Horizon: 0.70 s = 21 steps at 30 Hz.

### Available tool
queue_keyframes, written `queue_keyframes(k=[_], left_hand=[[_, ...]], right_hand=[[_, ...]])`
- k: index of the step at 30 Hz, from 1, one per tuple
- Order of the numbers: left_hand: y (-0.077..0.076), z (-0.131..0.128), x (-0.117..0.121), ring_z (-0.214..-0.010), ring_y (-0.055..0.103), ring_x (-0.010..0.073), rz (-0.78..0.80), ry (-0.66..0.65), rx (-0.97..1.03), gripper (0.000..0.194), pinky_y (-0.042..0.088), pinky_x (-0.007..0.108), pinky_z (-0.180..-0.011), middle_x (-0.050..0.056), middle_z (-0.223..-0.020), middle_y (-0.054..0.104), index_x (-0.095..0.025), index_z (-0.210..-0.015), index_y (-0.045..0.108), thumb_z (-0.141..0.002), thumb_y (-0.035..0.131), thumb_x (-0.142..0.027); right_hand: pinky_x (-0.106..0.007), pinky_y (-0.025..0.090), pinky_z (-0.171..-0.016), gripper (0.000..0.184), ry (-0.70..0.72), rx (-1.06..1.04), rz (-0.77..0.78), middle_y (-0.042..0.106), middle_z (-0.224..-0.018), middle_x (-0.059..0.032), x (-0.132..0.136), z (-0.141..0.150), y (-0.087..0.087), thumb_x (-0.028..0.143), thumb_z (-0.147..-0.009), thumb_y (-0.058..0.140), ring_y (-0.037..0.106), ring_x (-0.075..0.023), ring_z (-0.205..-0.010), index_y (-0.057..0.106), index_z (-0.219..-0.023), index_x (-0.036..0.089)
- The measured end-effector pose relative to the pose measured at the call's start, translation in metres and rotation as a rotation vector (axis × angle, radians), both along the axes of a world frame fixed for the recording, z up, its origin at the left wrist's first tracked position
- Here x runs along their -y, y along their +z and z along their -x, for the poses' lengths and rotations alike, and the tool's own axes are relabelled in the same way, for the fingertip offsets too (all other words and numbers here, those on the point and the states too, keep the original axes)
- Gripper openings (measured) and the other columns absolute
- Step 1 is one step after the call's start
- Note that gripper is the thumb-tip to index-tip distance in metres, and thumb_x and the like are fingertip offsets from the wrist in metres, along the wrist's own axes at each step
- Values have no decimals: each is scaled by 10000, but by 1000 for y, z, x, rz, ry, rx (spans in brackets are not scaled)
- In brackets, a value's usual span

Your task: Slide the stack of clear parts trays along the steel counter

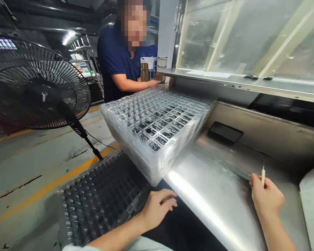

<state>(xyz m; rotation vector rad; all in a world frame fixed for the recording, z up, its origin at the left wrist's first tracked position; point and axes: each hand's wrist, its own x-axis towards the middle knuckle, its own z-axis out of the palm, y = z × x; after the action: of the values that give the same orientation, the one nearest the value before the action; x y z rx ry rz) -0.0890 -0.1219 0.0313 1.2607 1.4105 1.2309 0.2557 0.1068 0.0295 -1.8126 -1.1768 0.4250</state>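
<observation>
Clear plastic blister trays (157, 129) stand in a tall stack at the near left edge of the steel table (211, 195), overhanging it slightly. In the head view, the top tray's cells nearest the person hold small dark round parts (157, 134), while the cells farther back look empty; so, judging by that, the top tray is only partly filled. The left hand (158, 207) rests loosely curled, gripping nothing, its fingertips touching the edge of a second stack of clear trays (102, 202) that sits lower, off the table's left edge, with its cells apparently empty. The right hand (267, 197) is closed around a thin pale stick-like tool (263, 174), held upright above the table's near right part.

Across the table a co-worker's hand (153, 83) rests at its far edge behind the stack. A black pedestal fan (39, 90) stands on the floor left, and a dark flat pad (225, 132) lies beyond the stack.
</observation>
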Motion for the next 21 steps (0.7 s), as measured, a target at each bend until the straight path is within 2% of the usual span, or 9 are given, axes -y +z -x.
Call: queue_keyframes(k=[2, 5, 11, 14, 16, 18, 19, 21], left_hand=[[0, 21, 17, -680, 702, 154, 27, 100, -44, 234, 549, 269, -716, 38, -821, 769, -208, -1065, 758, -947, 612, -348], [3, 48, 30, -665, 677, 154, -11, 252, -88, 289, 546, 279, -693, 38, -797, 739, -196, -1076, 736, -961, 604, -427], [16, 107, 32, -608, 621, 148, -219, 649, -33, 424, 508, 267, -584, 11, -721, 654, -151, -1061, 655, -890, 681, -538], [19, 151, 22, -556, 577, 133, -304, 851, 58, 454, 457, 245, -522, -25, -676, 600, -156, -1019, 602, -821, 733, -543], [19, 183, 10, -538, 558, 119, -263, 997, 155, 386, 440, 228, -520, -46, -647, 567, -166, -954, 557, -830, 722, -493], [20, 213, -7, -560, 575, 113, -176, 1115, 236, 266, 464, 225, -566, -41, -638, 568, -176, -879, 499, -898, 651, -395], [21, 226, -17, -582, 593, 114, -144, 1148, 257, 226, 485, 232, -598, -31, -642, 578, -181, -847, 471, -935, 601, -344], [24, 245, -40, -633, 627, 123, -143, 1165, 252, 210, 522, 262, -653, -5, -669, 605, -181, -815, 446, -988, 513, -281]], right_hand=[[-500, 478, -779, 234, -6, -45, -30, 670, -725, -92, 0, -1, -2, 569, -692, 579, 671, -363, -835, 653, -761, 358], [-487, 465, -744, 254, 1, -67, -55, 666, -720, -87, 1, -1, -2, 569, -683, 575, 648, -347, -773, 663, -753, 342], [-455, 447, -701, 260, 39, -125, -66, 651, -705, -93, 10, 7, 9, 524, -681, 569, 612, -303, -713, 674, -764, 301], [-403, 426, -610, 297, 66, -274, -123, 610, -678, -76, 18, 18, 10, 528, -692, 596, 547, -241, -615, 688, -775, 258], [-339, 362, -503, 323, 95, -484, -183, 562, -644, -45, 20, 31, 10, 538, -669, 645, 463, -183, -530, 677, -787, 239], [-278, 297, -442, 354, 163, -665, -196, 541, -632, -21, 15, 48, 12, 544, -632, 700, 418, -143, -496, 663, -787, 229], [-254, 302, -437, 374, 205, -717, -185, 555, -647, -20, 8, 57, 14, 553, -622, 719, 437, -136, -507, 664, -790, 224], [-230, 383, -473, 419, 261, -748, -182, 623, -724, -38, -17, 79, 23, 591, -627, 723, 530, -148, -588, 684, -809, 216]])
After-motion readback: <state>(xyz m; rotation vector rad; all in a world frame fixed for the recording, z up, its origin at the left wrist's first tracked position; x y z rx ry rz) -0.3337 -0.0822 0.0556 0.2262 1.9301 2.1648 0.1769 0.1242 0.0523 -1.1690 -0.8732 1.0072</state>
